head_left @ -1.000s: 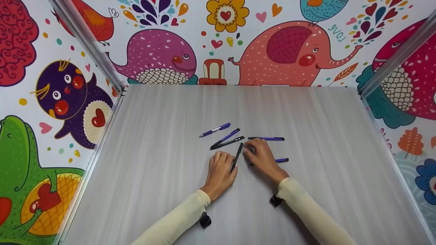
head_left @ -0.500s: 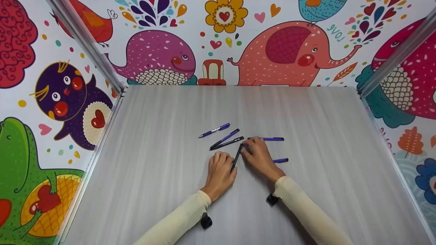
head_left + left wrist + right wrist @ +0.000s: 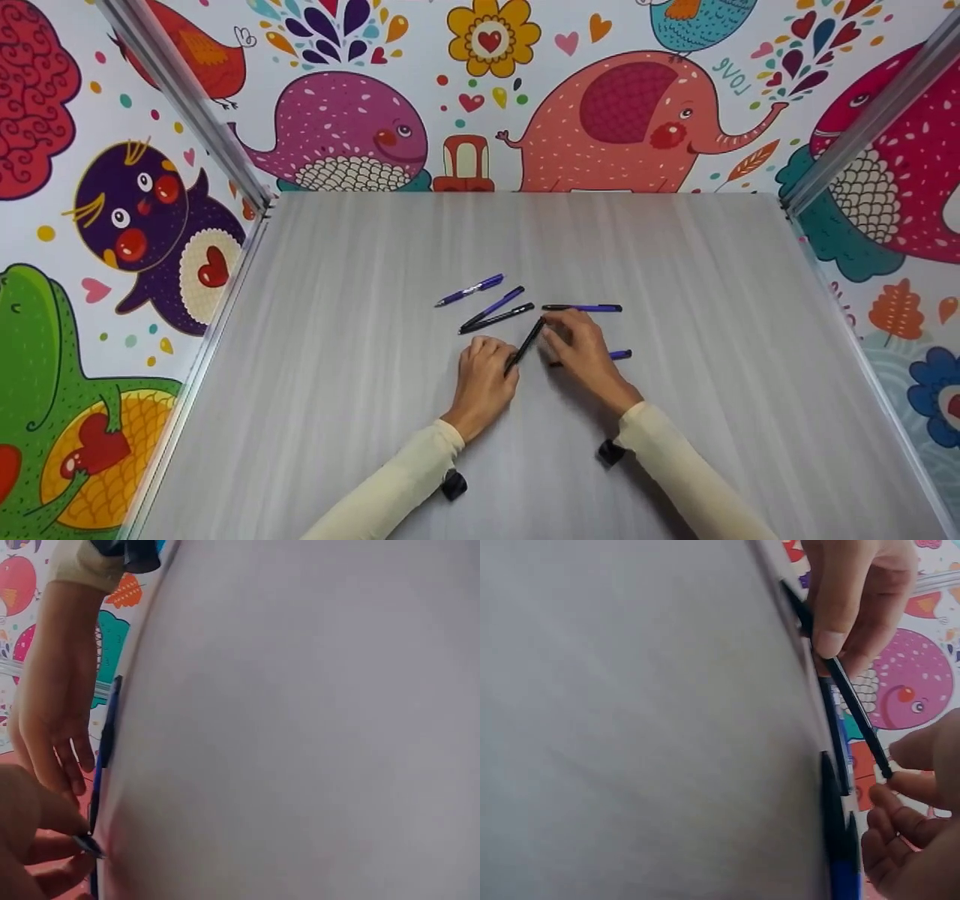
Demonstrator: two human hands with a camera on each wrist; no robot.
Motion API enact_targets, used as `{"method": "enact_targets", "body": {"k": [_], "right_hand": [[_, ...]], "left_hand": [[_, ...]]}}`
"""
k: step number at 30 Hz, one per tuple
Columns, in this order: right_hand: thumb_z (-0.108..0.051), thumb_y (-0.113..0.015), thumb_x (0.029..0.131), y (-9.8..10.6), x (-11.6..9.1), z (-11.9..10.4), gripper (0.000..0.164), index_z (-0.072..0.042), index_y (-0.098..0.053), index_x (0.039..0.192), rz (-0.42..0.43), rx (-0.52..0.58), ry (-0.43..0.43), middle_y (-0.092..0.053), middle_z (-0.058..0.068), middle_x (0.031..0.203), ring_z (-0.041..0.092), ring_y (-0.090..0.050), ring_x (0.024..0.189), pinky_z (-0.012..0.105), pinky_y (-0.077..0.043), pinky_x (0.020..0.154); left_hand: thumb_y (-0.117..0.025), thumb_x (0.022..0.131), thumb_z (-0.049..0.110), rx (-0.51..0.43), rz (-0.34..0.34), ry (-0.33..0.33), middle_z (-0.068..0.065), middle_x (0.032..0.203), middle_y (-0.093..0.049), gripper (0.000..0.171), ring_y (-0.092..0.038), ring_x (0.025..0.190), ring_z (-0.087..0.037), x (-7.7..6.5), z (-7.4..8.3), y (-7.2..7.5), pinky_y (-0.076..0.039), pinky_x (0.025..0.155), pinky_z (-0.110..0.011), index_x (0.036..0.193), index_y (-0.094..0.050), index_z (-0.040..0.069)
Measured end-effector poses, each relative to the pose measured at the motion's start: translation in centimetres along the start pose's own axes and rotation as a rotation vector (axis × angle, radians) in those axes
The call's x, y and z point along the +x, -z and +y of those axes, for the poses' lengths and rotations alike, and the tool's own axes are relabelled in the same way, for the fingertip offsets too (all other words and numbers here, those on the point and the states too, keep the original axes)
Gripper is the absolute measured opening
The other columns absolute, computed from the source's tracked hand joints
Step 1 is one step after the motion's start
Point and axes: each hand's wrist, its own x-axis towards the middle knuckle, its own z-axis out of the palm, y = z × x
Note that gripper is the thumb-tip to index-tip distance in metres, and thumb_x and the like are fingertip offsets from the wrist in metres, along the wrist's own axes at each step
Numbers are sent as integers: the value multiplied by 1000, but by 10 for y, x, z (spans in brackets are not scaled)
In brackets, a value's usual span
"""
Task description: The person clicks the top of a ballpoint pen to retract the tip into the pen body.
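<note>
In the head view my left hand (image 3: 484, 382) holds a black pen (image 3: 527, 343) by its lower part, between thumb and fingers. The right wrist view shows the left thumb pressed along the pen (image 3: 859, 711), which slants above the table. My right hand (image 3: 589, 356) pinches the pen's far end between thumb and index finger, its other fingers loosely curled. Partly behind the right hand lie a blue pen (image 3: 596, 307) with a black end and another blue pen (image 3: 621, 354). In the left wrist view the left fingers (image 3: 56, 817) largely hide the held pen.
Beyond my left hand lie a purple pen (image 3: 470, 290) with a silvery middle, a blue-and-black pen (image 3: 502, 300) and a black pen (image 3: 499, 319), the last two meeting at one end. The grey table (image 3: 337, 300) is enclosed by walls (image 3: 480, 97) with cartoon animals.
The held pen's far end has swung to the right, so it slants more. My right hand shifted left, then back right. The left hand has stayed nearly in place.
</note>
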Motion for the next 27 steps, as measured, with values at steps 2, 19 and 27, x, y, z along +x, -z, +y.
{"method": "enact_targets", "body": {"k": [2, 19, 27], "right_hand": [[-1, -76, 103, 5, -2, -3, 22, 1, -78, 124, 43, 57, 10, -77, 9, 112, 25, -69, 102, 33, -55, 87], [-1, -77, 102, 26, -11, -15, 19, -4, -78, 120, 164, 186, 19, -79, 5, 106, 19, -70, 95, 20, -53, 83], [9, -76, 99, 34, -9, -27, 21, 8, -75, 119, 188, 172, 63, -77, 19, 107, 27, -70, 98, 19, -52, 85]], "left_hand": [[-84, 92, 8, -29, -3, 8, -4, 103, -77, 14, -63, 103, -24, 3, 2, 2, -53, 95, -50, 106, -81, 8], [-85, 91, 1, -208, -58, 16, -5, 101, -80, 18, -68, 98, -23, 19, 23, 7, -56, 90, -47, 108, -81, 6], [-83, 91, -3, -423, -92, 64, -4, 102, -79, 19, -69, 100, -21, 24, 23, -1, -55, 92, -40, 108, -80, 5]]}}
